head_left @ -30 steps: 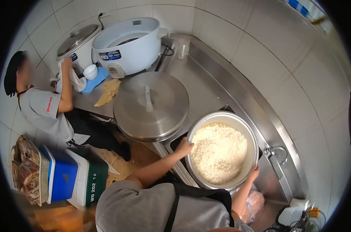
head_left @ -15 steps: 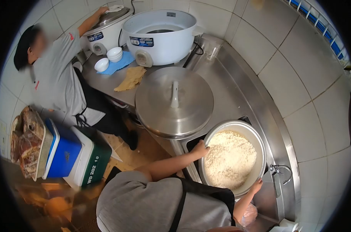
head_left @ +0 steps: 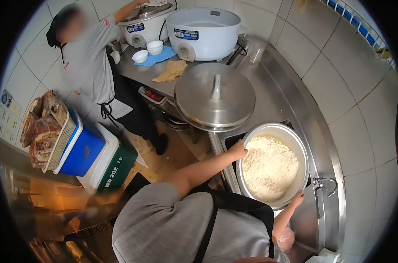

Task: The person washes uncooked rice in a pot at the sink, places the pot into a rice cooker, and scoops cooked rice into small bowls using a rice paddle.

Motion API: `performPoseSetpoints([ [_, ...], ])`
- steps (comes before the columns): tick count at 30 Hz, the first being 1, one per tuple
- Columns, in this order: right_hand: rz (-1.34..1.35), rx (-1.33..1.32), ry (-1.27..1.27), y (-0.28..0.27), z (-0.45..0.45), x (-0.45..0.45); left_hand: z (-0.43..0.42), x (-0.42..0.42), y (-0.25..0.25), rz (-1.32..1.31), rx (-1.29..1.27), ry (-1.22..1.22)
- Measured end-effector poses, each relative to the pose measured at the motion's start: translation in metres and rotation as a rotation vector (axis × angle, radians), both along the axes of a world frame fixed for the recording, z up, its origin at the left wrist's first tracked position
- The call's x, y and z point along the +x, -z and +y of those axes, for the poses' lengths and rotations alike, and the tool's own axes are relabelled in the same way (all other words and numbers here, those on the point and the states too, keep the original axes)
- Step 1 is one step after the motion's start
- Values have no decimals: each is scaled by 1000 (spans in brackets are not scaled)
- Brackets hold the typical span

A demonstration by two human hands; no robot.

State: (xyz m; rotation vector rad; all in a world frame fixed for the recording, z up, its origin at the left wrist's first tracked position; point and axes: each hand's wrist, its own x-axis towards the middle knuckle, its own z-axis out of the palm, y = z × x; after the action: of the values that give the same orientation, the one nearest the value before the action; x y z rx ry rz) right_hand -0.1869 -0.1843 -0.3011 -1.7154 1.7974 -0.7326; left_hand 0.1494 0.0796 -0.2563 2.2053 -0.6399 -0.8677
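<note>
A large metal rice pot (head_left: pixel 305 151) holds a heap of pale rice (head_left: pixel 270 168) and sits at the sink area in front of me. My left hand (head_left: pixel 237 150) grips its near left rim, fingers closed. Lower down, on the opposite side, my right hand (head_left: pixel 298 199) is closed on the rim, partly hidden by the pot. A wide round metal lid (head_left: pixel 234 98) with an upright handle lies on the counter just beyond my left hand.
A tap (head_left: pixel 326 186) stands right of the pot. Behind are a large white cooker (head_left: pixel 203 39), a yellow cloth (head_left: pixel 170 71) and white bowls (head_left: pixel 140 56) on a blue cloth. A co-worker (head_left: pixel 87 61) reaches to a lidded cooker (head_left: pixel 142 28). Stacked bins (head_left: pixel 83 147) stand left.
The view has shifted, so the counter and bins appear higher and the counter farther right. Both hands stay on the pot's rim, and the pot keeps about the same place beside the tap.
</note>
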Motion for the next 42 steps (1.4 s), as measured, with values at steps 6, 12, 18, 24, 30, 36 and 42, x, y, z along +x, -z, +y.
performPoseSetpoints([
  [6,163,-43,-41,22,-26,-16,10,-28,-14,48,5,-137],
  [12,-903,-131,-288,-91,-60,-85,5,-22,10,12,-16,-65],
  [18,-1502,111,-838,-79,0,-95,8,-25,-4,12,11,-96],
  [24,-330,68,-69,30,-28,-94,3,-15,18,-23,-12,-41],
  [30,154,-540,322,-15,-11,-64,5,-15,24,-37,-140,-88],
  [36,-537,-118,116,29,-7,-84,5,-15,30,-48,-186,-109],
  [42,174,-248,145,47,5,-84,3,-11,37,38,-302,-183],
])
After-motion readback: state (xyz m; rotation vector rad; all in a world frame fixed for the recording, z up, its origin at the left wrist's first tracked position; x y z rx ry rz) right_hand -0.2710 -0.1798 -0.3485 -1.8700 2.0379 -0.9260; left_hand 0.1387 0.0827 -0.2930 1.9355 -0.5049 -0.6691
